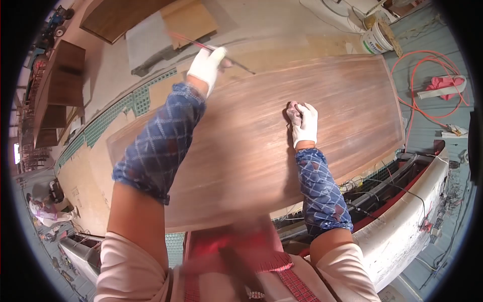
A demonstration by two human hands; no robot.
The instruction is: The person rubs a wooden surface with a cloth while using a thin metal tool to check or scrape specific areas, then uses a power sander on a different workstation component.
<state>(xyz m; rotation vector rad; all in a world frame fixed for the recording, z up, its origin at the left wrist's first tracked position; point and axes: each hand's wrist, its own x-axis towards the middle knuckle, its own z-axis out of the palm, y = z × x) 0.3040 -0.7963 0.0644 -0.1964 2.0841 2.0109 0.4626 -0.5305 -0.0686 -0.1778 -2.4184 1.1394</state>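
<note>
A large brown wood-grain panel (241, 151) lies flat in front of me, its grain running lengthwise. Over its far left edge, my left hand (207, 65), in a white glove, is closed around a slim brush-like stick (243, 67) with a red end and a dark end. The dark end points right, over the panel, and the hand is slightly blurred. To the right, my gloved right hand (305, 123) presses a crumpled, dirty greyish-pink rag (292, 111) onto the panel's surface. Blue checked sleeve covers are on both forearms.
Green perforated matting (113, 117) and brown board show under the panel's left side. Brown wooden cabinets (60, 85) stand at left. A white bucket (377, 41) stands at the far right, near an orange hose (413, 108). A machine bed with cables (397, 201) runs along the near right.
</note>
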